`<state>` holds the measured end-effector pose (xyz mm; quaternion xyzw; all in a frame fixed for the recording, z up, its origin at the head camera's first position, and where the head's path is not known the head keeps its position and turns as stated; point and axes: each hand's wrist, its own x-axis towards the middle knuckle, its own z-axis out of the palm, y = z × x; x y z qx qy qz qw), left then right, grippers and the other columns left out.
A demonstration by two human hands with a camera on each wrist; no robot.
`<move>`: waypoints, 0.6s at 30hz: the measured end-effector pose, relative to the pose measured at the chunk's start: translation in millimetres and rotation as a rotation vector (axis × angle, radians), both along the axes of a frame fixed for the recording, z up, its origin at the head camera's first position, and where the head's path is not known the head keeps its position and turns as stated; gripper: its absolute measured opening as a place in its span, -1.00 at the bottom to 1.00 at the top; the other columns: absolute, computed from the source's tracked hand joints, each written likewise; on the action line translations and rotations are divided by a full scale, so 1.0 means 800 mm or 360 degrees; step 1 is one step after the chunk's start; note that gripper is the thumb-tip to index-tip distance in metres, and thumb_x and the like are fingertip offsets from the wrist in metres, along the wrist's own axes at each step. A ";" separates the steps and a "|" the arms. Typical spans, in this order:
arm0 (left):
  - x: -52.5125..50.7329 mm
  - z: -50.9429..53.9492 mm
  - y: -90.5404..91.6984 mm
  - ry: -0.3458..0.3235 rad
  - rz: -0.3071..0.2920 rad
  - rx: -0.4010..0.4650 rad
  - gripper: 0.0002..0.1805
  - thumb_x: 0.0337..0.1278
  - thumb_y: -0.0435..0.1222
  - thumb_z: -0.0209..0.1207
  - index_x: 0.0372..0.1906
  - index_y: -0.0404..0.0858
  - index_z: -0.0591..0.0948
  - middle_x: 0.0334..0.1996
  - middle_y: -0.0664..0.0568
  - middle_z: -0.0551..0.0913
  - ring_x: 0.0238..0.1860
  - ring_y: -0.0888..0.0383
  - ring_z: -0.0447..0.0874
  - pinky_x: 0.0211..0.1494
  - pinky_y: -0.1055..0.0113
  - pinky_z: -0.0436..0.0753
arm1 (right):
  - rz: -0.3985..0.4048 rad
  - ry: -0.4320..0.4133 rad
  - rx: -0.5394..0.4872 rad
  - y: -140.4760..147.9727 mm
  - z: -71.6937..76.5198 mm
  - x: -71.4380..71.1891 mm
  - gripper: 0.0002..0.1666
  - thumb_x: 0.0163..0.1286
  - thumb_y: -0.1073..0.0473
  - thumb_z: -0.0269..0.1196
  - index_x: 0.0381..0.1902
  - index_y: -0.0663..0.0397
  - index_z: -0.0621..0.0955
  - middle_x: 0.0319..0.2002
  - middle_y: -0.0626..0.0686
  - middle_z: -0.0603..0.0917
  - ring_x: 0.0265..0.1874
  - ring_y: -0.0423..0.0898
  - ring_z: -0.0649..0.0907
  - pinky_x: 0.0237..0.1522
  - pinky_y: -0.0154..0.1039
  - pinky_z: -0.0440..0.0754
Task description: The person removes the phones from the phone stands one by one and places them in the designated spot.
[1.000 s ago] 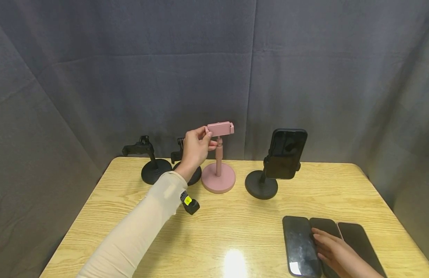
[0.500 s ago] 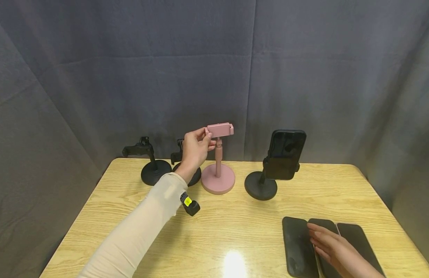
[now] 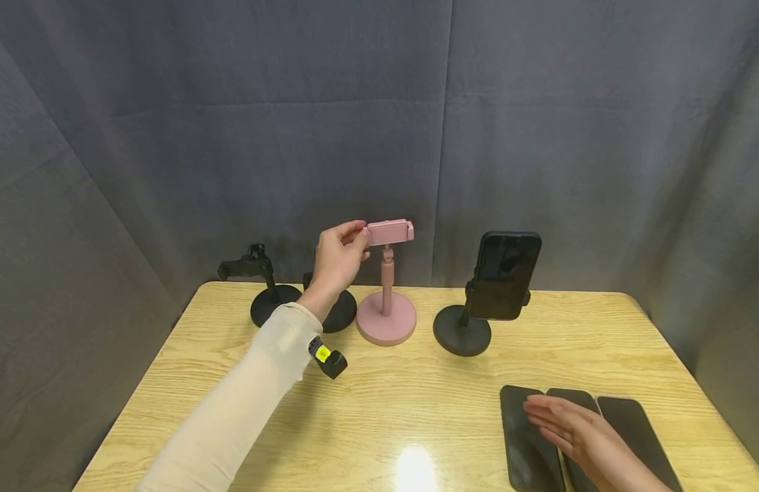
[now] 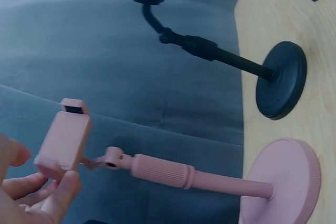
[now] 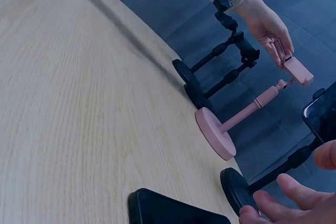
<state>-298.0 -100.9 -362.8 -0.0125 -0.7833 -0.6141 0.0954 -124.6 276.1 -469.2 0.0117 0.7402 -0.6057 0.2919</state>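
My left hand (image 3: 339, 263) pinches the left end of the clamp (image 3: 388, 232) on a pink phone stand. In the left wrist view the thumb and fingers meet at the clamp's near end (image 4: 63, 142); the stand's round base (image 4: 283, 182) rests on the table. My right hand (image 3: 582, 437) is over the leftmost and middle of three dark phones lying side by side, its fingers fairly straight and holding nothing. The left phone (image 3: 527, 444) and right phone (image 3: 632, 430) show on either side of it; part of the middle phone (image 3: 573, 396) is hidden under the hand.
To the right of the pink stand, a black stand (image 3: 462, 331) carries an upright phone (image 3: 504, 273). Two more black stands are at the left: one (image 3: 271, 304) shows well, the other (image 3: 339, 314) is partly behind my left hand. A grey curtain (image 3: 379, 137) hangs behind the table.
My right hand has shifted left, from the middle phone to over the left one's edge. The left hand and wrist have edged left, and the fingers have drawn back from the stand's stem.
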 end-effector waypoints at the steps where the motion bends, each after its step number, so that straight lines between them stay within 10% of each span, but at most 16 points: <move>1: 0.001 0.003 -0.002 0.0016 0.0014 -0.0017 -0.61 0.52 -0.28 0.06 0.30 -0.33 0.55 0.19 -0.18 0.66 0.12 -0.03 0.73 0.13 0.23 0.75 | -0.0003 0.0003 -0.0028 0.000 0.000 0.000 -0.20 0.72 -0.10 -0.24 0.53 0.49 0.05 0.53 0.32 0.26 0.22 -0.37 0.59 0.24 -0.40 0.59; 18: 0.024 0.019 -0.022 0.0124 0.0060 0.0044 -0.71 0.53 -0.27 0.06 0.11 -0.33 0.65 0.07 -0.14 0.70 0.05 0.00 0.70 0.00 0.30 0.77 | -0.0004 0.0065 -0.0350 -0.002 0.007 -0.001 -0.31 0.72 -0.02 -0.21 0.57 0.32 0.04 0.25 -0.29 0.55 0.16 -0.43 0.62 0.26 -0.44 0.57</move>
